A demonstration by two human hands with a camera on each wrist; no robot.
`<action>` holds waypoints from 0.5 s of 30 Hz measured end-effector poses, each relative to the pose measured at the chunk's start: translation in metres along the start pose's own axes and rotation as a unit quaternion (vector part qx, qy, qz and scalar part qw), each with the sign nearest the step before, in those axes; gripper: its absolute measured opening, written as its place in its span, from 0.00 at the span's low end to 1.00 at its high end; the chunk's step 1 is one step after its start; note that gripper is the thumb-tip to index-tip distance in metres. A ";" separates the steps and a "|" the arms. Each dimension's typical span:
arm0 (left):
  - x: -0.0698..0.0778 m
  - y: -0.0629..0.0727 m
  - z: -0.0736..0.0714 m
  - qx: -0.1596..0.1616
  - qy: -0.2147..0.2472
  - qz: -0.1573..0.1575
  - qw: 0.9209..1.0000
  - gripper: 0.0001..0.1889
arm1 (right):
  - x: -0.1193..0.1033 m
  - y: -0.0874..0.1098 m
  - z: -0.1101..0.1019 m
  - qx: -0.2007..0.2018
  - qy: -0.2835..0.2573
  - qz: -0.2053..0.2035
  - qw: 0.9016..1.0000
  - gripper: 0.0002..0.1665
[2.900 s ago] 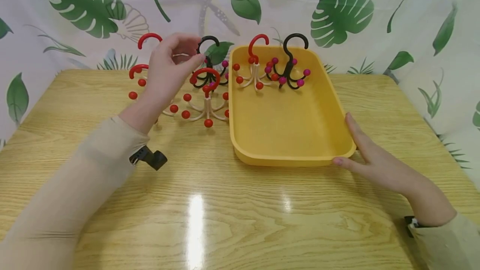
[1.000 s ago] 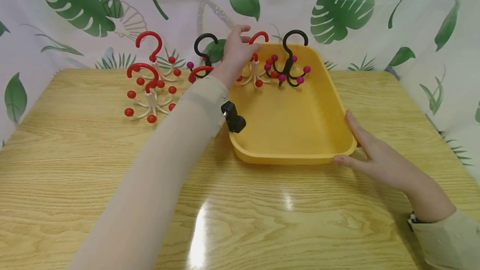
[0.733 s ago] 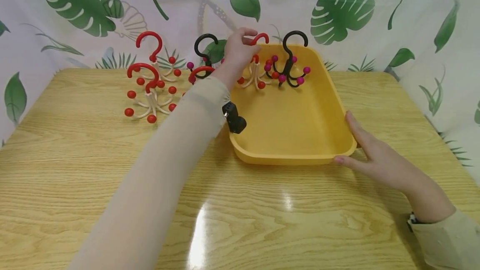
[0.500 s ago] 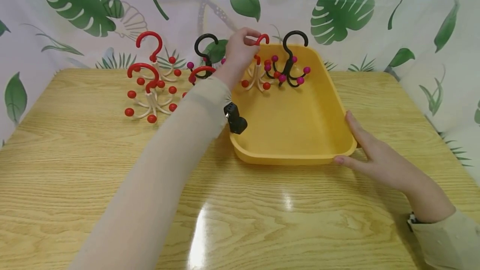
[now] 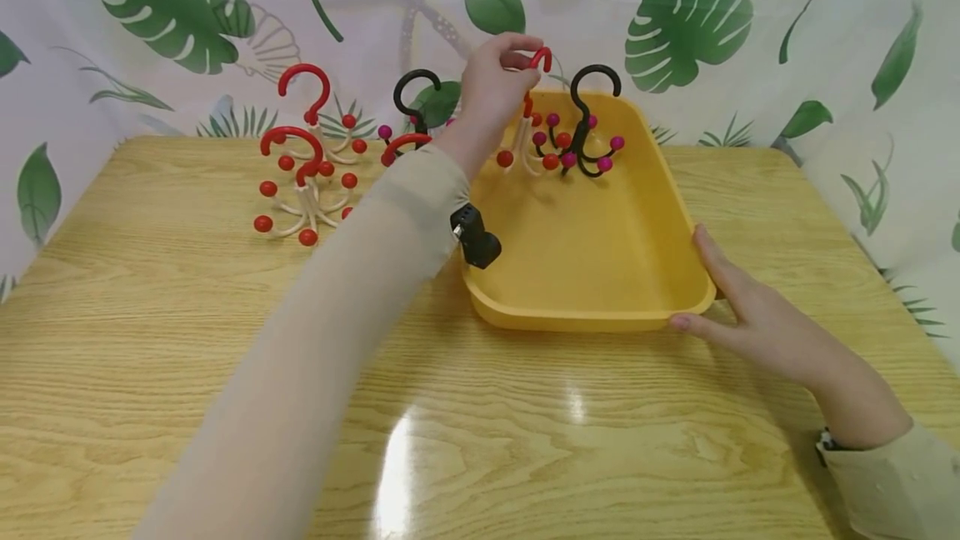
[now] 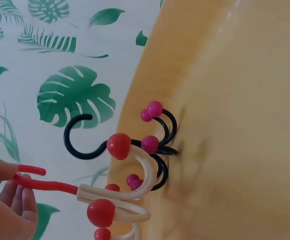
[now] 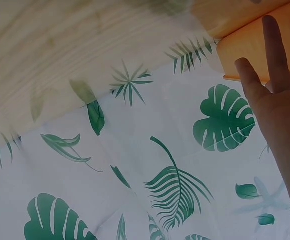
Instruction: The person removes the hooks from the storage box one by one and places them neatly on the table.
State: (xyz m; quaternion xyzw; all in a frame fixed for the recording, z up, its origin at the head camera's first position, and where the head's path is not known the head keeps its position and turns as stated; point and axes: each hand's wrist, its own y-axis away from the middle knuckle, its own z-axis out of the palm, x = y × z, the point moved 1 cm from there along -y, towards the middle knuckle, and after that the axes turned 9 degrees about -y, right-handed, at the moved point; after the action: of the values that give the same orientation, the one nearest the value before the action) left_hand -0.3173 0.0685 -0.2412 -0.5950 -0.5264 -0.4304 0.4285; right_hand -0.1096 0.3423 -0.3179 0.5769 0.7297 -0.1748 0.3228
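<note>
Clamped in the grip of the left hand (image 5: 491, 82), a red-and-cream hanger (image 5: 523, 136) is held by its red hook at the far left part of the yellow tray (image 5: 577, 319), just beside a black hanger (image 5: 580, 137) with magenta balls (whether the tray's floor is touched cannot be told). Fingers and thumb spread apart, the right hand (image 5: 750, 319) is rested against the tray's near right corner, while more hangers (image 5: 307, 205) are stood left on the table (image 5: 225, 373), some partly covered by the left sleeve (image 5: 330, 315).
</note>
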 end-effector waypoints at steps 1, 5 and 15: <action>0.002 0.001 0.000 0.000 -0.001 0.000 1.000 0.14 | 0.000 0.000 0.000 0.000 0.001 0.001 1.000 0.60; 0.011 0.010 -0.003 -0.002 0.001 0.023 1.000 0.15 | 0.000 0.000 0.000 0.001 0.007 0.001 1.000 0.61; 0.034 0.045 -0.020 -0.042 0.037 0.093 0.994 0.15 | 0.000 -0.001 0.000 0.000 0.006 -0.006 1.000 0.61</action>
State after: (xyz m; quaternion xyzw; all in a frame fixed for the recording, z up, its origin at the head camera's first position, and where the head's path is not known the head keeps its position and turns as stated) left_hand -0.2712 0.0540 -0.2056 -0.6425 -0.4338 -0.4322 0.4606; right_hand -0.1109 0.3416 -0.3183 0.5738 0.7350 -0.1729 0.3172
